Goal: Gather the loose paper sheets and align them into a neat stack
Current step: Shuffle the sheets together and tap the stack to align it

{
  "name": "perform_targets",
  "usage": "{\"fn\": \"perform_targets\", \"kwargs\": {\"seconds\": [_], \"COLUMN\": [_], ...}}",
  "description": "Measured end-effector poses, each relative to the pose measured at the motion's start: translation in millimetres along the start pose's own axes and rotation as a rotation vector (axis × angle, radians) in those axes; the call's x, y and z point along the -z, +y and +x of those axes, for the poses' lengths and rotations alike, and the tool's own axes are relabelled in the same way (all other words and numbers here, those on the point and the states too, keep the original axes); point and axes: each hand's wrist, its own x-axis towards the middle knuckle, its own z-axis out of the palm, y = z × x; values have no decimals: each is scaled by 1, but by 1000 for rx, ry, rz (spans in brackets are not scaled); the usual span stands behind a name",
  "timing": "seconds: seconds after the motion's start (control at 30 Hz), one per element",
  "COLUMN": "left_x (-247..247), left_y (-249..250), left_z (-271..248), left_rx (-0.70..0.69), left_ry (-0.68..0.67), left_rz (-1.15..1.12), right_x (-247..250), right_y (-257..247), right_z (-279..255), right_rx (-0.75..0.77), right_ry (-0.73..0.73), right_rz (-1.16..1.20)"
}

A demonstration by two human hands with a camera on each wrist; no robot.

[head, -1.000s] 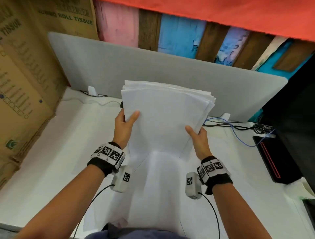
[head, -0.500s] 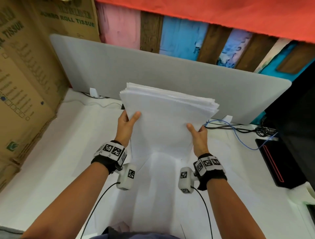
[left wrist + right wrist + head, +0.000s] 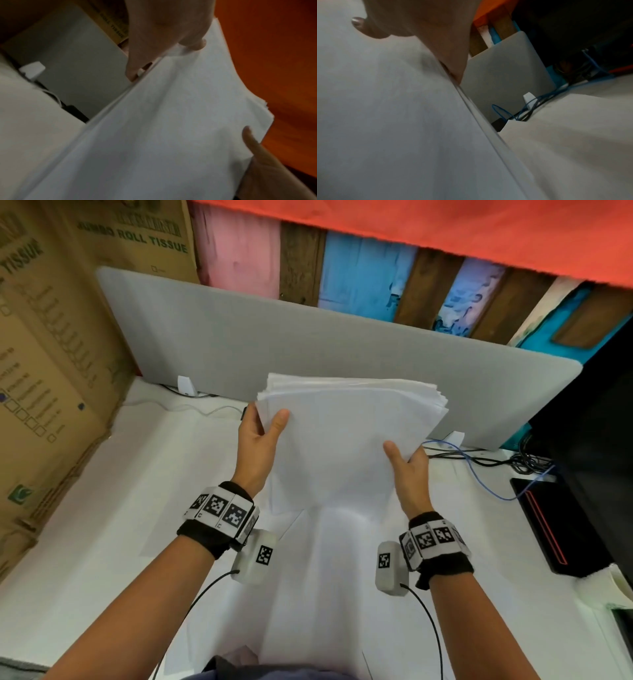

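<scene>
Fingers of both hands hidden behind the paper stack (image 3: 349,433)

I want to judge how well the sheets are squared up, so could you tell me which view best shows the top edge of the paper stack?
The head view: the paper stack shows whole there, its top edges fanned unevenly between the left hand and right hand. The left wrist view shows only one staggered corner, blurred; the right wrist view shows a side edge, not the top.

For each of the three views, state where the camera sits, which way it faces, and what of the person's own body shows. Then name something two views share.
Head: on the head, facing forward and down at the paper stack; both forearms, left hand, right hand.
Left wrist: looks along the left hand, up the stack's left edge; right thumb shows.
Right wrist: looks along the right hand, up the right edge.
Shared: grey divider, all three.
</scene>
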Motion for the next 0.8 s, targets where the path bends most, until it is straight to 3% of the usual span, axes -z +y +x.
{"fn": "perform_targets", "kwargs": {"seconds": [0.2,0.5,0.8], "left_x": [-14,-38,-41], "left_y": [24,40,43], "left_z": [4,11,15], "left_rx": [-45,-43,-7], "left_ry": [-52,197,247], "left_rz": [-1,-106,-77], "right_x": [-1,-23,-21], "right_y": [-33,-59,-62], "right_z": [9,2,3], "right_rx": [90,177,305], "right_ry": [25,171,221], "right_rz": [77,152,108]}}
